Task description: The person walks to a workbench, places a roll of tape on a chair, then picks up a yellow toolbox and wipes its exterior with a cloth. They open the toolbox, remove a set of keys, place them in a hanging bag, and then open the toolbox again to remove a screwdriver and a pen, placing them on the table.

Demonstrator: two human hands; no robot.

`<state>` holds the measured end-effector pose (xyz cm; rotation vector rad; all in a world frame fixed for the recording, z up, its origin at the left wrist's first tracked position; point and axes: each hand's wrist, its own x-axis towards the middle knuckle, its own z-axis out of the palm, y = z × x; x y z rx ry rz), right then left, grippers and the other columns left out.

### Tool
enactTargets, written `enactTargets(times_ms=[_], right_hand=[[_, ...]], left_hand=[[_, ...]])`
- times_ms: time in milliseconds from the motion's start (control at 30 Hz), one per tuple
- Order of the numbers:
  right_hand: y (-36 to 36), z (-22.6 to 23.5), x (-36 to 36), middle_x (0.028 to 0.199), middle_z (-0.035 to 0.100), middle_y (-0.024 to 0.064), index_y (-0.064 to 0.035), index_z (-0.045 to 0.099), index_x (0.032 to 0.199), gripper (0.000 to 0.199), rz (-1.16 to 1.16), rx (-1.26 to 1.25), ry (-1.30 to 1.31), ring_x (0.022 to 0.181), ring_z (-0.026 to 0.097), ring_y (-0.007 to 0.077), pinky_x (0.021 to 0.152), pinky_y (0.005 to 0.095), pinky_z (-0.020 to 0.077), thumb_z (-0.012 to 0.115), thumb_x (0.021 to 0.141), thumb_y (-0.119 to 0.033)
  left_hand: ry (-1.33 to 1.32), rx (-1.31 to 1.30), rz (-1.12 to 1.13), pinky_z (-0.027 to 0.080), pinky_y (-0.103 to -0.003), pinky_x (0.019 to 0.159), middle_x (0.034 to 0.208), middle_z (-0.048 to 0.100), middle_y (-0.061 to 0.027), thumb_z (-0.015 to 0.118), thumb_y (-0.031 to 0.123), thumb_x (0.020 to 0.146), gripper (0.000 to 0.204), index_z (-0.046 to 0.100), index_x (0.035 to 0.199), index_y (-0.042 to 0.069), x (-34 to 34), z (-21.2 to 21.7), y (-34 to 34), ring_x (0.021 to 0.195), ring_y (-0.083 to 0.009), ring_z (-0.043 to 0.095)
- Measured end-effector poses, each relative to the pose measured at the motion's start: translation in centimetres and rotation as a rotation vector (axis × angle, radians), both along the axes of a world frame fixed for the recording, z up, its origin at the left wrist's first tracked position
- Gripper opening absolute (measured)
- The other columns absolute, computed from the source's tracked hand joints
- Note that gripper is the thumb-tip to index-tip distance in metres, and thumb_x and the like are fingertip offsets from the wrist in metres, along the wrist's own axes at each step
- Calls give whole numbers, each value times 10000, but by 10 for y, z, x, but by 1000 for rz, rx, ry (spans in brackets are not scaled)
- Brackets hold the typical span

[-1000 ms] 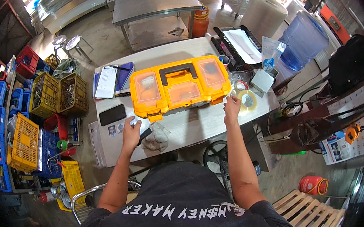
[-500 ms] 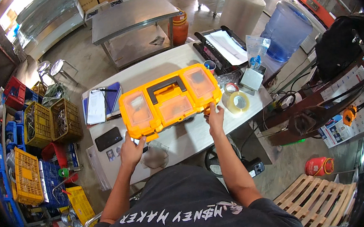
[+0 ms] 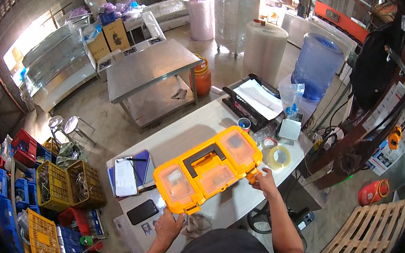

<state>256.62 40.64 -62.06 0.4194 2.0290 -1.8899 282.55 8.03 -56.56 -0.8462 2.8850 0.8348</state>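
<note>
An orange toolbox (image 3: 207, 169) with a black carrying handle (image 3: 204, 160) and clear lidded compartments lies closed on the pale desk (image 3: 185, 144). My left hand (image 3: 169, 226) grips its near left corner, thumb beside an orange latch (image 3: 191, 209). At the near right end, my right hand (image 3: 267, 183) has its fingers closed around the other orange latch (image 3: 253, 176). The undersides of the fingers on both hands are partly hidden. A black phone (image 3: 142, 212) rests on the desk to the left of my left hand.
Tape rolls (image 3: 279, 157), a cup (image 3: 244, 125) and a paper tray (image 3: 257, 99) stand toward the desk's right end. A notebook with papers (image 3: 130, 172) lies at its left. Yellow crates (image 3: 83, 185) fill the floor at left; a wooden pallet (image 3: 369, 240) leans at right.
The view has tilted upward, so the desk and toolbox sit lower in the picture, and a person far off now shows. Both hands stay at the toolbox's near edge.
</note>
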Motion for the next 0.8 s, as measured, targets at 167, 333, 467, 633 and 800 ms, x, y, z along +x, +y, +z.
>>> enactTargets(times_ms=[167, 333, 467, 633, 800], right_hand=[[20, -9, -27, 1224, 652, 117, 16, 443, 1449, 552, -176, 40, 32, 1047, 626, 188, 879, 334, 515, 626, 1006, -257], [-21, 25, -46, 1242, 620, 67, -2, 503, 1415, 433, 24, -107, 348, 1108, 584, 145, 965, 291, 471, 584, 1065, -244], [-40, 71, -50, 1225, 653, 96, 27, 518, 1369, 399, -10, -85, 512, 1116, 618, 171, 978, 305, 492, 630, 1032, -154], [-52, 105, -81, 1460, 567, 156, 62, 421, 1516, 581, 33, -145, 577, 1350, 535, 208, 1150, 324, 395, 636, 1033, -181], [-70, 96, -73, 1368, 604, 219, 27, 514, 1405, 470, -134, 123, 752, 1249, 598, 278, 1065, 384, 466, 625, 1038, -244]], left_hand=[[71, -79, -38, 546, -485, 656, 754, 706, -156, 793, 510, 853, 585, 635, 1144, 28, 7, -10, -11, 727, -365, 717], [294, -184, -123, 519, -415, 560, 661, 660, -106, 831, 552, 798, 581, 686, 1043, 45, 7, -5, -21, 615, -284, 686], [384, -225, -76, 491, -408, 518, 656, 650, -75, 827, 606, 772, 678, 709, 1146, 53, 1, 19, -36, 538, -265, 644], [666, 219, 122, 444, -333, 530, 653, 555, -19, 940, 304, 741, 990, 435, 1540, 10, -40, 53, -66, 562, -123, 500], [672, 487, 54, 509, -278, 943, 1336, 660, -102, 714, 220, 996, 589, 506, 1505, 10, -79, 80, -101, 1099, -141, 625]])
